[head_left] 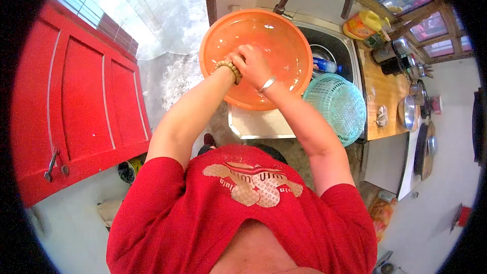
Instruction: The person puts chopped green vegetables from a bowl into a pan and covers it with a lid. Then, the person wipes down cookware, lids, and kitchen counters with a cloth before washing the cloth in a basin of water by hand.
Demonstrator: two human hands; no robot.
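Note:
Both of my hands are together over an orange basin (218, 35), which seems to hold water. My right hand (253, 66), with a silver bangle at its wrist, has its fingers bent and lies across my left hand (234, 61). A beaded bracelet (232, 70) circles my left wrist. Most of the left fingers are hidden behind the right hand. Whether anything is between the hands is too small to tell.
A teal basket (336, 106) sits right of the basin, beside the dark sink (350, 53) with a blue bottle (327, 65). A faucet (347, 0) arches behind. Jars and a metal bowl (407, 112) stand on the wooden counter (375, 96). A red door (76, 86) is at left.

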